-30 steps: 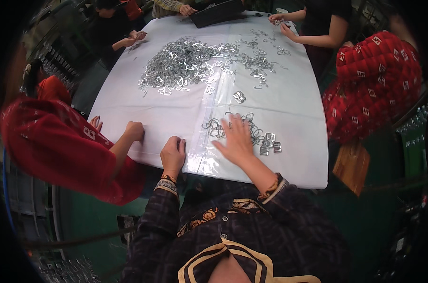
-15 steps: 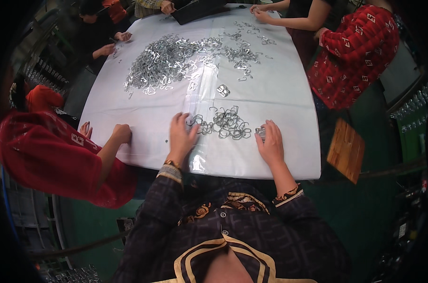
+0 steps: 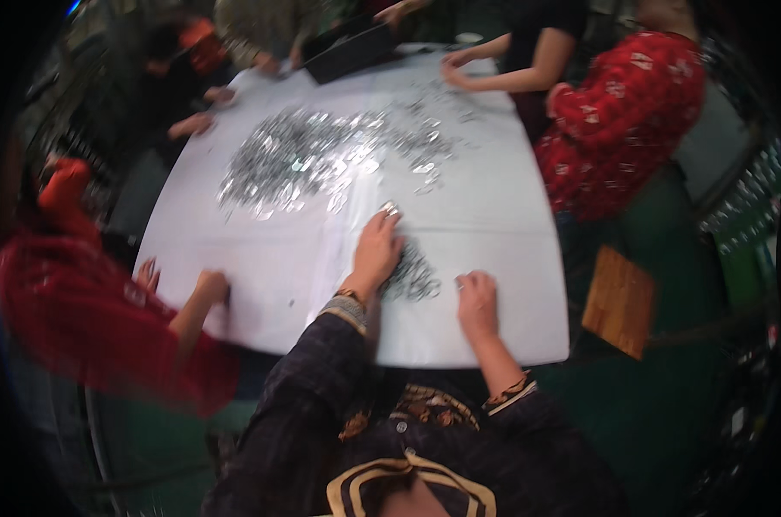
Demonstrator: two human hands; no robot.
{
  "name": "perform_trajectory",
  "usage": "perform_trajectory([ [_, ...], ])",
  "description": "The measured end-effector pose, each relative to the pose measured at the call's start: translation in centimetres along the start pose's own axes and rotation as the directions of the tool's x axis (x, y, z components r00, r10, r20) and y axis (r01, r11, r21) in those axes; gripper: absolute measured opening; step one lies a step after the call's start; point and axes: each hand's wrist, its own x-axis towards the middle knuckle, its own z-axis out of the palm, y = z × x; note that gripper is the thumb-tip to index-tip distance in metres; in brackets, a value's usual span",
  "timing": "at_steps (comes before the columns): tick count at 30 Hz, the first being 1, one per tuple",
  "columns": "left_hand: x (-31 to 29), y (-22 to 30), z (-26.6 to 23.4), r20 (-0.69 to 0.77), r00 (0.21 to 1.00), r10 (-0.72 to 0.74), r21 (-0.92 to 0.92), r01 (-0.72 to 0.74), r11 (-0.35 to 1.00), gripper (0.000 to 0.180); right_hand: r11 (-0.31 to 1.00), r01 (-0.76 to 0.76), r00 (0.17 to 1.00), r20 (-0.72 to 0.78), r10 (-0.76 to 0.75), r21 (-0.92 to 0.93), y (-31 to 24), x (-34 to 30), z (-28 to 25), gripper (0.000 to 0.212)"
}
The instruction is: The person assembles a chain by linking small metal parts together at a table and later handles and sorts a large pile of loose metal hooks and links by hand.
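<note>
My left hand (image 3: 376,252) reaches forward over the left side of a small pile of dark bent-wire rings (image 3: 414,274). Its fingertips are closed around a small cluster of shiny metal clips (image 3: 390,208) on the white table just beyond that pile. To the right of the rings, my right hand (image 3: 478,303) rests low over the tabletop with its fingers curled in. A small glint shows at those fingertips, but blur hides what they hold.
A large heap of silvery bent-metal pieces (image 3: 295,159) covers the far middle of the white table (image 3: 494,224). A person holds a black bin (image 3: 349,53) at the far edge. Co-workers stand around. A wooden stool (image 3: 619,302) is beyond the right edge.
My left hand has moved forward and right, from beside the rings to the shiny clips. The right hand's fingers are more curled. The black bin has shifted, and the whole view has tilted.
</note>
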Motion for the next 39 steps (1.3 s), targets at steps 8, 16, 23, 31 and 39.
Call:
perform_trajectory([
  [8, 2.9, -2.9, -0.2, 0.210, 0.966, 0.150, 0.190, -0.190, 0.963, 0.024, 0.987, -0.138, 0.987, -0.089, 0.131, -0.079, -1.7, -0.1, -2.4, 0.026],
  [16, -0.8, -2.8, -4.1, 0.208, 0.974, 0.094, 0.374, -0.167, 0.912, 0.012, 0.993, -0.093, 0.985, -0.151, 0.082, -0.070, -1.6, -0.5, -1.6, 0.020],
  [23, -4.3, -3.0, -6.7, -0.021, 0.993, -0.117, 0.099, 0.118, 0.988, 0.014, 0.990, -0.110, 0.980, -0.174, 0.093, -0.091, -1.5, -0.7, -1.8, 0.021],
  [31, -9.3, 0.6, -7.5, -0.004, 0.969, -0.248, -0.155, 0.244, 0.957, 0.016, 0.988, -0.149, 0.977, -0.163, 0.139, -0.050, -1.8, -0.3, -1.6, 0.025],
  [39, -11.6, 2.4, -6.8, 0.003, 0.996, -0.085, -0.168, 0.084, 0.982, 0.028, 0.978, -0.130, 0.985, -0.137, 0.108, -0.164, -0.6, -0.8, -0.1, 0.019],
])
